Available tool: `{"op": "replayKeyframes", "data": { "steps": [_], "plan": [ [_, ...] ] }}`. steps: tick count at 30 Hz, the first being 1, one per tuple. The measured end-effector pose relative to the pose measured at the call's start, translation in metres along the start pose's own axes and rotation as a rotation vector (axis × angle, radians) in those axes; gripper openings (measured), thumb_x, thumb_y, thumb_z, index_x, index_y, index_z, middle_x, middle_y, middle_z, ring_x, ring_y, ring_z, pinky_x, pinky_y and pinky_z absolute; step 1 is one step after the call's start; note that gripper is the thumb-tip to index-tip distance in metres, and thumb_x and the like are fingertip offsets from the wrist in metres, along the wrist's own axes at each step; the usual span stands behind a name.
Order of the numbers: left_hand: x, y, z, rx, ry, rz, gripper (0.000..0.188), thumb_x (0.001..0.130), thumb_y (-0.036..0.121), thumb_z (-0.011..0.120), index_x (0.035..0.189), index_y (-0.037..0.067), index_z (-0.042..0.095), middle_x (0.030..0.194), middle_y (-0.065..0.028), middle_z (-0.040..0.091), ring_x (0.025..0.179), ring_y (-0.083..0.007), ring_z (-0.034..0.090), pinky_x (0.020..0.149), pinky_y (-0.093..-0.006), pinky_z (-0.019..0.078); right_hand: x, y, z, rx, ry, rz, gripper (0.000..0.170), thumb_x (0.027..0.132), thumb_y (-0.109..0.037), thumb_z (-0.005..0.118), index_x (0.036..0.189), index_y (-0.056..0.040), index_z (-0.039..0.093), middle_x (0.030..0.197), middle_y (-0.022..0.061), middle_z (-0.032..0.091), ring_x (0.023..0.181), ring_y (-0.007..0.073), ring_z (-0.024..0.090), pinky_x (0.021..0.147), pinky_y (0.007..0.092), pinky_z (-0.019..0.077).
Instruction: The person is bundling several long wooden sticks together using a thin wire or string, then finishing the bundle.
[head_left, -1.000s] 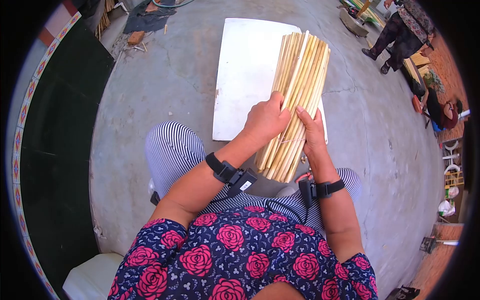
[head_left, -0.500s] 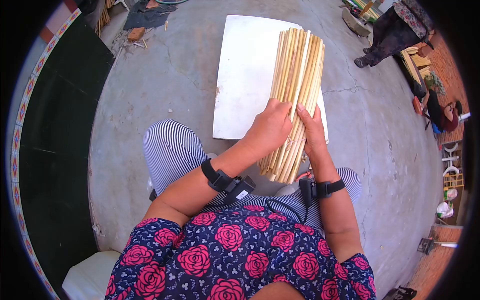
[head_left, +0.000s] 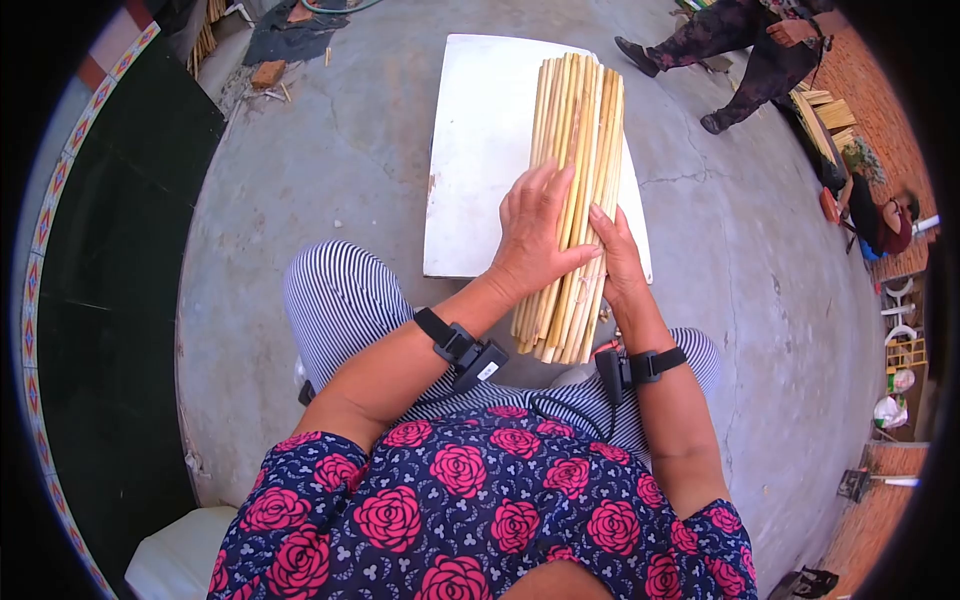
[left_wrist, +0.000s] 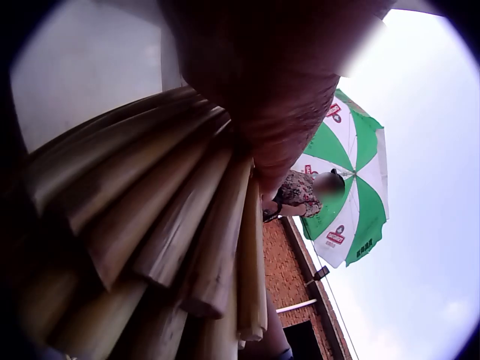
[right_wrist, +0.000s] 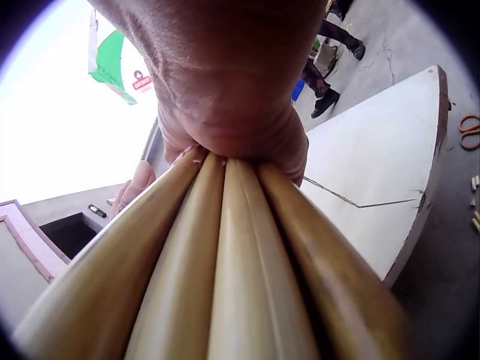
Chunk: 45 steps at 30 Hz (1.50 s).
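A thick bundle of pale yellow stalks (head_left: 575, 130) is held tilted slightly over a white board (head_left: 475, 150). My left hand (head_left: 533, 225) lies along the bundle's left side, fingers extended and thumb across the front. On the right side my right hand (head_left: 620, 255) grips the bundle, its thumb on the front; its other fingers are mostly hidden behind. A thin tie (head_left: 583, 290) crosses the lower part. The left wrist view shows stalk ends (left_wrist: 202, 285) below my left hand (left_wrist: 262, 90); in the right wrist view stalks (right_wrist: 240, 262) run under my right hand (right_wrist: 232, 82).
Beyond the board at the upper right, a person's legs (head_left: 745, 60) are on the concrete floor (head_left: 690, 230). Another person (head_left: 890, 225) is at the far right. A brick (head_left: 268, 74) lies at the upper left. Orange-handled scissors (right_wrist: 470, 133) show beside the board.
My left hand has gone from curled against the stalks to spread along their side. The bundle has shifted left and stands more upright. The person at the upper right has stepped leftward.
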<state>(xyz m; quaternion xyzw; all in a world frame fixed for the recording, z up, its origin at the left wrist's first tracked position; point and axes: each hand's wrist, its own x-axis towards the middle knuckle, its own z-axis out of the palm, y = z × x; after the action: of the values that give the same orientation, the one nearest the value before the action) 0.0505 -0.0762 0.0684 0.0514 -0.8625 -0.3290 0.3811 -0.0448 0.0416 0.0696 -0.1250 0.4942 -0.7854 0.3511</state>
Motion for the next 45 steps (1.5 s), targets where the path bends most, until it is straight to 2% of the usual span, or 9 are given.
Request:
{"op": "replayKeyframes", "data": {
  "steps": [3, 6, 7, 17, 20, 25, 34, 37, 45],
  "plan": [
    [-0.004, -0.008, 0.011, -0.169, -0.072, -0.347, 0.121, 0.067, 0.036, 0.083, 0.148, -0.001, 0.001, 0.144, -0.0269, 0.022, 0.138, -0.0397, 0.024, 0.115, -0.0452, 0.0221, 0.0, 0.0, 0.002, -0.004, -0.023, -0.04, 0.063, 0.093, -0.022, 0.062, 0.143, -0.004, 0.029, 0.13, 0.0157, 0.051, 0.116, 0.0217, 0.056, 0.096, 0.034, 0.0496],
    [-0.007, -0.014, 0.017, -0.566, -0.218, -0.575, 0.124, 0.07, 0.039, 0.081, 0.147, -0.004, -0.005, 0.144, -0.0301, 0.019, 0.138, -0.0415, 0.023, 0.115, -0.0456, 0.0241, 0.001, 0.0, 0.001, -0.101, 0.0, -0.038, 0.069, 0.092, -0.025, 0.064, 0.145, -0.004, 0.025, 0.132, 0.0158, 0.049, 0.119, 0.0232, 0.054, 0.097, 0.0344, 0.0484],
    [-0.007, -0.014, 0.018, -0.459, -0.242, -0.522, 0.125, 0.07, 0.041, 0.081, 0.147, -0.005, -0.006, 0.144, -0.0313, 0.019, 0.138, -0.0416, 0.022, 0.114, -0.0453, 0.0268, -0.001, 0.001, 0.001, -0.119, 0.01, -0.041, 0.072, 0.091, -0.025, 0.066, 0.145, -0.0039, 0.025, 0.132, 0.0161, 0.049, 0.12, 0.0239, 0.053, 0.098, 0.0345, 0.048],
    [-0.01, -0.013, 0.015, -0.497, -0.3, -0.615, 0.123, 0.076, 0.047, 0.077, 0.147, -0.003, -0.008, 0.145, -0.0309, 0.019, 0.139, -0.0404, 0.021, 0.114, -0.0443, 0.0272, 0.0, -0.004, 0.001, -0.184, -0.021, 0.006, 0.076, 0.086, -0.023, 0.07, 0.144, -0.0022, 0.026, 0.127, 0.0192, 0.051, 0.114, 0.0253, 0.056, 0.093, 0.0345, 0.0509],
    [-0.005, -0.012, 0.0, -1.102, -0.2, -0.85, 0.118, 0.077, 0.045, 0.078, 0.147, 0.0, -0.005, 0.139, -0.025, 0.03, 0.134, -0.0353, 0.034, 0.111, -0.0409, 0.0334, -0.005, -0.005, -0.001, -0.135, -0.007, 0.04, 0.068, 0.087, -0.022, 0.067, 0.14, 0.0006, 0.031, 0.12, 0.0192, 0.055, 0.105, 0.0231, 0.061, 0.086, 0.033, 0.0542],
    [0.001, -0.022, -0.005, -1.377, -0.274, -0.868, 0.096, 0.079, 0.035, 0.078, 0.144, 0.003, 0.014, 0.133, -0.0192, 0.039, 0.128, -0.0283, 0.043, 0.105, -0.0395, 0.0426, -0.011, -0.012, 0.005, -0.157, -0.051, 0.048, 0.069, 0.086, -0.024, 0.067, 0.139, 0.0033, 0.031, 0.12, 0.02, 0.055, 0.104, 0.0227, 0.061, 0.085, 0.0318, 0.0544],
    [0.002, -0.027, 0.0, -1.341, -0.162, -0.882, 0.065, 0.083, 0.018, 0.073, 0.131, 0.0, 0.033, 0.122, -0.0158, 0.052, 0.114, -0.0241, 0.056, 0.096, -0.037, 0.0505, -0.011, -0.018, 0.007, -0.238, -0.032, 0.068, 0.079, 0.084, -0.026, 0.07, 0.142, 0.0023, 0.026, 0.129, 0.0225, 0.049, 0.118, 0.0279, 0.053, 0.098, 0.0372, 0.0463],
    [-0.002, -0.029, 0.002, -1.299, -0.192, -0.905, 0.068, 0.084, 0.021, 0.072, 0.134, 0.0, 0.032, 0.125, -0.0169, 0.05, 0.117, -0.0243, 0.054, 0.099, -0.0378, 0.0489, -0.011, -0.019, 0.008, -0.275, -0.062, 0.077, 0.081, 0.083, -0.026, 0.071, 0.143, 0.0015, 0.025, 0.131, 0.0225, 0.048, 0.12, 0.0284, 0.052, 0.1, 0.038, 0.0452],
    [0.012, -0.034, -0.005, -1.087, -0.173, -0.925, 0.115, 0.079, 0.041, 0.077, 0.149, 0.006, -0.007, 0.142, -0.0216, 0.032, 0.134, -0.032, 0.034, 0.111, -0.0437, 0.0302, -0.01, -0.013, 0.009, -0.344, -0.068, 0.026, 0.089, 0.075, -0.019, 0.077, 0.145, -0.001, 0.025, 0.129, 0.0178, 0.051, 0.119, 0.0264, 0.052, 0.1, 0.037, 0.0447]
  ]
}}
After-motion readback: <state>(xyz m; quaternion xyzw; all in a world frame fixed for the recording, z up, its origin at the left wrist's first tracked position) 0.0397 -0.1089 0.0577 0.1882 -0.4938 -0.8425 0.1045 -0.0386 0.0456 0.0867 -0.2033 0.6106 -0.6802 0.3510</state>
